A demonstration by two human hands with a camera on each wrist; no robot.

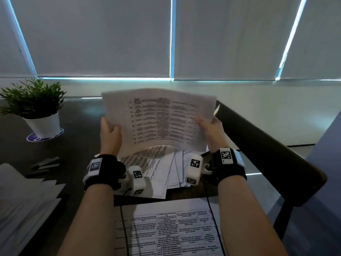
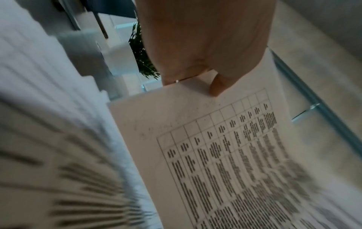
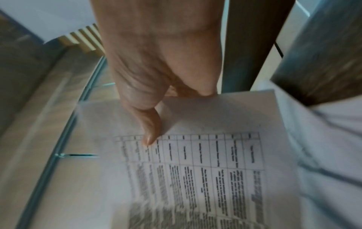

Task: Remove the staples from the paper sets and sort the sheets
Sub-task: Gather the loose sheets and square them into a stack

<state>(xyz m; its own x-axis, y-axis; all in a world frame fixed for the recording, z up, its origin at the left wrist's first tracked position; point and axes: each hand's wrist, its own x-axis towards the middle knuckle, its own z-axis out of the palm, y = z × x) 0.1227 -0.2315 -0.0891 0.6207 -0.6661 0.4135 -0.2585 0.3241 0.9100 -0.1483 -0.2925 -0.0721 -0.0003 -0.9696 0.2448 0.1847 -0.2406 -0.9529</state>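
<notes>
A printed paper set (image 1: pixel 158 119) with a table on it is held upright above the dark table (image 1: pixel 79 137). My left hand (image 1: pixel 110 133) grips its left edge, thumb on the front face. My right hand (image 1: pixel 210 132) grips its right edge the same way. In the left wrist view the left hand (image 2: pixel 203 65) pinches the sheet (image 2: pixel 215 155) near its corner. In the right wrist view the thumb of the right hand (image 3: pixel 154 96) lies across the page (image 3: pixel 195 170). Several loose sheets (image 1: pixel 162 170) lie fanned out on the table under the held set.
A potted plant (image 1: pixel 36 108) stands at the back left. A stack of paper (image 1: pixel 24 200) lies at the near left, with a dark tool (image 1: pixel 46 163) beside it. Another printed sheet (image 1: pixel 166 228) lies at the near edge. The table's right edge (image 1: pixel 267 145) runs diagonally.
</notes>
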